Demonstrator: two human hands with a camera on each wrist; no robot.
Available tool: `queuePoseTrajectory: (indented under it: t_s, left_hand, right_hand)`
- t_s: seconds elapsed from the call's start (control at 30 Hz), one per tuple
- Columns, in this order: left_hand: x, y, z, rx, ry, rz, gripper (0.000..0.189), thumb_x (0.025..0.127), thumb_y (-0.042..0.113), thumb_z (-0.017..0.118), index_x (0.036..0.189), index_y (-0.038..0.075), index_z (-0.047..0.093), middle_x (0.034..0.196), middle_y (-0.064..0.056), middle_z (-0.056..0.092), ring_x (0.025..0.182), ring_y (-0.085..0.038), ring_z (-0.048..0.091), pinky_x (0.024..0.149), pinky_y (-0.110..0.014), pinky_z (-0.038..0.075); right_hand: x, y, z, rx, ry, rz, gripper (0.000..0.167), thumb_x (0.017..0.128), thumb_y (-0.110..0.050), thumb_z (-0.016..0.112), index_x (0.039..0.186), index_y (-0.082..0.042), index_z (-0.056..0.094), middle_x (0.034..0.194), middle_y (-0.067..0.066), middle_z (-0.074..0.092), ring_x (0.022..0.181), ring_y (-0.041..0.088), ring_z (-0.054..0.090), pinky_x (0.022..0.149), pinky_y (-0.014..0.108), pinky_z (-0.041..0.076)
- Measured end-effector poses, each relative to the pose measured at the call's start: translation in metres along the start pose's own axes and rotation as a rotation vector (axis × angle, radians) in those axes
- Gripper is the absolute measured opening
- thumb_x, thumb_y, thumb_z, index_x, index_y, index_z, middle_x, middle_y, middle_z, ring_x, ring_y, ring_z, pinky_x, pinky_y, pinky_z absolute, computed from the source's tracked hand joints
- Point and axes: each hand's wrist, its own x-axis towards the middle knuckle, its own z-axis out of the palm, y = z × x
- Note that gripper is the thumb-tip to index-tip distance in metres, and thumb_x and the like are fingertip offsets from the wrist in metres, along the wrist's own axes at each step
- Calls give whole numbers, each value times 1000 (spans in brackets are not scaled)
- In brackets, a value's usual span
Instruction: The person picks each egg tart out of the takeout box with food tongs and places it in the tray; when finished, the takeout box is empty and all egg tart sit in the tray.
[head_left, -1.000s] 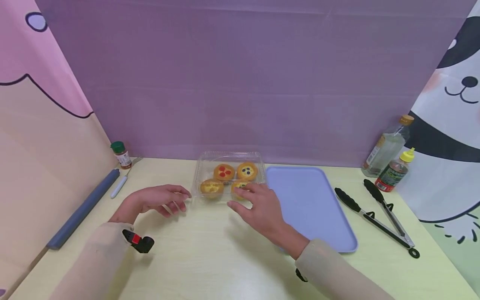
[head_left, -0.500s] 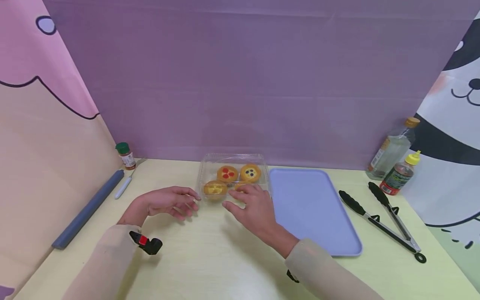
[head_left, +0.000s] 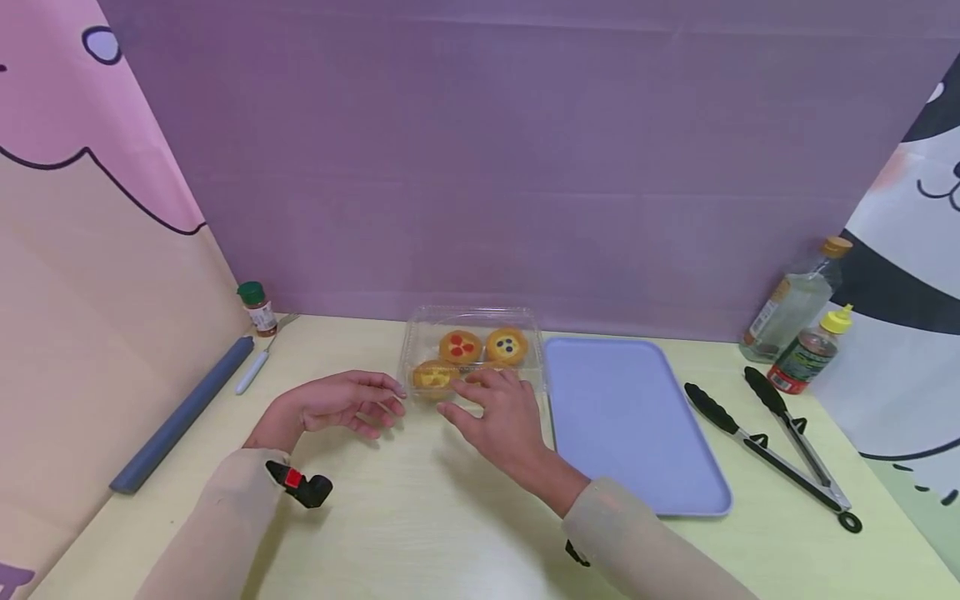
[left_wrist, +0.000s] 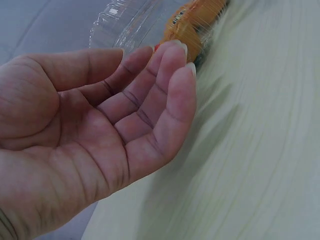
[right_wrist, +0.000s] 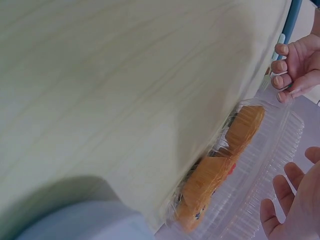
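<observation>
Right hand [head_left: 504, 423]: shifted left, fingers spread, empty.
Left hand [head_left: 347, 406]: fingers relaxed, empty.
Box [head_left: 474, 318]: I read hands bracketing its front now; contact unclear.

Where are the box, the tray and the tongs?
Box [head_left: 474, 319], head view: clear plastic at its back.
Tray [head_left: 633, 421], head view: bare middle.
Tongs [head_left: 711, 408], head view: black end nearer the tray.
</observation>
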Motion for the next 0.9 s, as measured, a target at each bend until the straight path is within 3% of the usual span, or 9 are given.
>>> queuePoseTrajectory:
  t_s: [0.33,0.9]
  left_hand:
    - [-1,-1,1,-49,-24,14,38,107,18,46,137,-6,44,114,-6,68,96,-18,69,81,-37,60]
    - [1,0,3,-14,10,11,42,107,22,48,134,-9,42,113,-7,67,96,-19,69,80,-37,60]
  right_hand:
    - [1,-2,3,3,21,-4,36,84,-47,77,110,-23,79,102,-2,73,97,21,62,77,42,47]
    - [2,-2,5,0,32,4,35,83,-46,77,109,-23,79,102,-2,73,96,21,64,77,43,49]
